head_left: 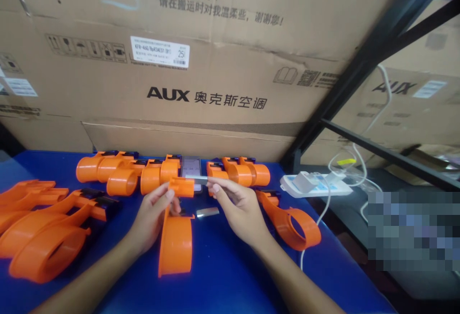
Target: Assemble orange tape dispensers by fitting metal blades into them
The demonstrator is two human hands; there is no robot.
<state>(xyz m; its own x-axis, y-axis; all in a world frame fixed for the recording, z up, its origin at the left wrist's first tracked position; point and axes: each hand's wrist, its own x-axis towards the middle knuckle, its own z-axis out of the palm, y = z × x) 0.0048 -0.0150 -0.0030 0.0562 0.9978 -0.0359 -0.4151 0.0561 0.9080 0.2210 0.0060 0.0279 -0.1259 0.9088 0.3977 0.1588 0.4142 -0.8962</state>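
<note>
Your left hand is clamped on an orange tape dispenser, steadying its top end. Your right hand pinches a thin metal blade against that end, seemingly not yet seated. Just below your fingers lies a spare blade. Beyond your hands a row of dispensers looks finished; left of your left hand a pile probably waits.

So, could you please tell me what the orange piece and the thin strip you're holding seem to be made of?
The orange tape-dispenser body in the left hand looks like moulded plastic: uniform colour, soft sheen. The thin grey strip at the right hand is probably metal: silvery, reflective.
</note>
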